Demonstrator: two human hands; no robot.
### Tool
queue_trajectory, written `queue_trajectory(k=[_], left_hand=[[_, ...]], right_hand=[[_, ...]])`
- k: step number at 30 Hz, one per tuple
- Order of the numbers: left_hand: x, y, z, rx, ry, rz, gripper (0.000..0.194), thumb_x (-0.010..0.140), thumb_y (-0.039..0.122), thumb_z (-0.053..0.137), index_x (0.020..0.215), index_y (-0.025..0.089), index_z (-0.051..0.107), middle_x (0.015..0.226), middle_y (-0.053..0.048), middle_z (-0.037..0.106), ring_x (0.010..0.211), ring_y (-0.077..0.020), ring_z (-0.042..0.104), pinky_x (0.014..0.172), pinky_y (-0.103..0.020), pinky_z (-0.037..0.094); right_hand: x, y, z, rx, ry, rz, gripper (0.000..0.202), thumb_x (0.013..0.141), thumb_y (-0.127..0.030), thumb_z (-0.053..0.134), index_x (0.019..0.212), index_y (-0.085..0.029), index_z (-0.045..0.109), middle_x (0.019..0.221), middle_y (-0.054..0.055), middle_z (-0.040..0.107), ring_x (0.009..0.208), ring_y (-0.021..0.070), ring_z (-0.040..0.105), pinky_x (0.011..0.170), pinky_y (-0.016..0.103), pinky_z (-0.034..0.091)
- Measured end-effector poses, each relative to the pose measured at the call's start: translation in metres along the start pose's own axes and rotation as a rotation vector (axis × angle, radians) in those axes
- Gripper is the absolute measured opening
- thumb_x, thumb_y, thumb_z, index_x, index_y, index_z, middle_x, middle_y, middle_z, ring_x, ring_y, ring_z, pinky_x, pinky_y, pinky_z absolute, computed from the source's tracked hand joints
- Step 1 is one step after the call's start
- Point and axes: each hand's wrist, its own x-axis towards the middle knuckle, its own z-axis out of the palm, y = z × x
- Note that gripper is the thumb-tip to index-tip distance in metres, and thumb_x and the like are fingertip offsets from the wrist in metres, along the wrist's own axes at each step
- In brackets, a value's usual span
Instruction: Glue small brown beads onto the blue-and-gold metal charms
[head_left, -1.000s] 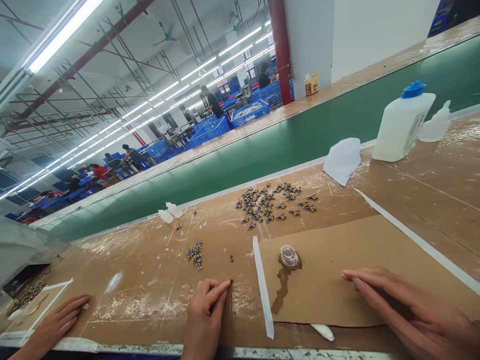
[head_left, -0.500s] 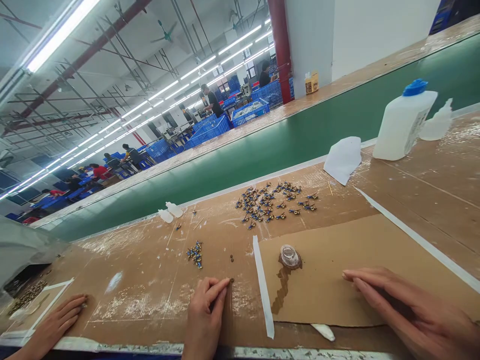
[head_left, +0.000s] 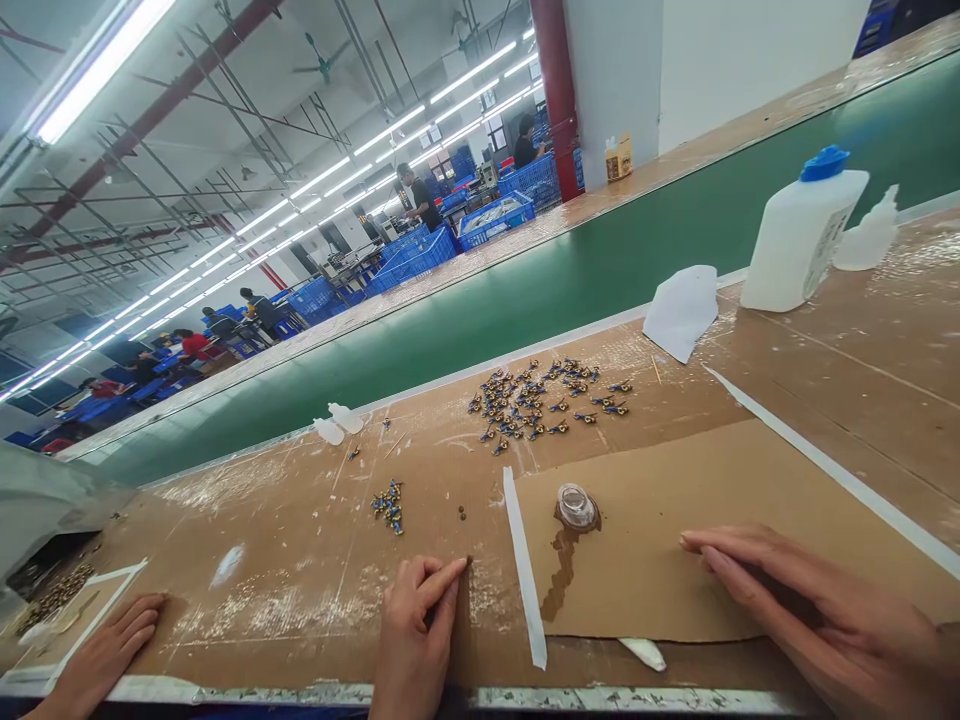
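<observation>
Head view: left hand and right hand have fingertips nearly together; any grip I cannot tell. Two dark discs lie left of one clear cup.

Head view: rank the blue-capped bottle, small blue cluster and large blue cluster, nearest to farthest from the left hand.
1. Small blue cluster, just beyond the left hand
2. Large blue cluster, farther back, rightward
3. Blue-capped bottle, far right
</observation>
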Motion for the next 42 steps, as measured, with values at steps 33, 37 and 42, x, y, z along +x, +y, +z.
queue_trajectory(k=[33,37,42], left_hand=[[0.007,0.007,0.003,-0.046,-0.052,-0.062,0.024,0.087,0.035,0.049,0.104,0.036,0.068,0.088,-0.002,0.060,0.087,-0.0171,0.054,0.079,-0.032,0.041],[0.006,0.008,0.004,-0.067,-0.047,-0.065,0.024,0.087,0.036,0.050,0.103,0.035,0.068,0.088,-0.002,0.060,0.086,-0.0167,0.055,0.079,-0.032,0.042],[0.010,-0.007,-0.013,-0.120,0.118,-0.156,0.028,0.082,0.042,0.055,0.100,0.027,0.069,0.092,-0.003,0.064,0.089,-0.0178,0.058,0.080,-0.030,0.043]], right_hand=[[-0.001,-0.001,-0.001,-0.017,-0.040,-0.020,0.019,0.084,-0.036,0.054,0.100,-0.031,0.062,0.097,-0.003,0.070,0.083,0.0162,0.069,0.076,0.023,0.058],[0.001,-0.002,-0.002,-0.027,-0.031,-0.020,0.020,0.084,-0.037,0.054,0.100,-0.031,0.062,0.096,-0.003,0.070,0.082,0.0157,0.069,0.077,0.022,0.058],[0.002,-0.004,-0.002,-0.026,-0.004,-0.023,0.019,0.083,-0.038,0.054,0.098,-0.029,0.064,0.094,-0.003,0.070,0.080,0.0147,0.069,0.076,0.020,0.057]])
